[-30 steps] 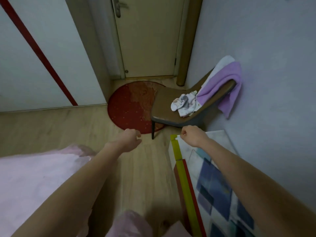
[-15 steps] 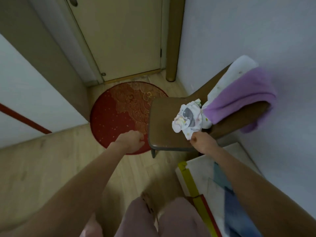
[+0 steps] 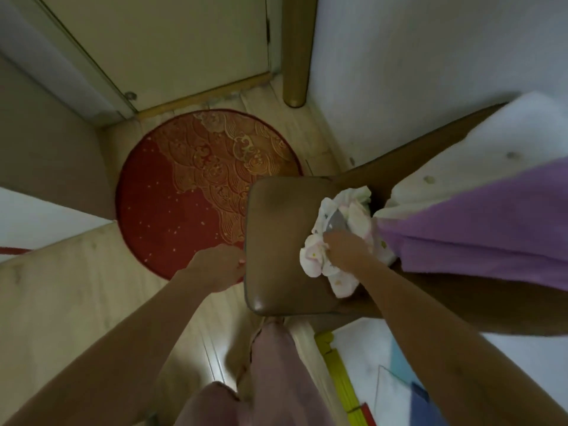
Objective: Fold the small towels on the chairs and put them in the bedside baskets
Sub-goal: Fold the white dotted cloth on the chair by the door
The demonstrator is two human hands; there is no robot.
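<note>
Standing close to the chair (image 3: 276, 241), the person has pink-clad legs (image 3: 270, 379) at its front edge, likely so both arms can reach the seat without stretching. Beside the chair's near right corner lies a flat board (image 3: 399, 379) with a yellow strip and blue shapes, so there is little floor to step on that side.

On the right part of the chair seat the right hand (image 3: 344, 250) rests on the small towel (image 3: 344, 241), a crumpled white cloth with pale pink and yellow spots. Its fingers look curled into the folds, so I think it is grabbing the towel to lift it up for folding. The left hand (image 3: 218, 269) hangs at the chair's left edge, fingers curled loosely and holding nothing; it seems ready to help. The left half of the seat is bare, so the towel could be spread flat there.

Over the chair's back, on the right, hang a purple towel (image 3: 476, 235) and a white towel (image 3: 491, 149) beneath it, touching the small one. Pulling could drag them down.

Left of the chair lies a round red rug (image 3: 184, 210), with open floor around it. Past the chair stand a door (image 3: 184, 41) and a white wall (image 3: 430, 56), close behind. No basket is in view
</note>
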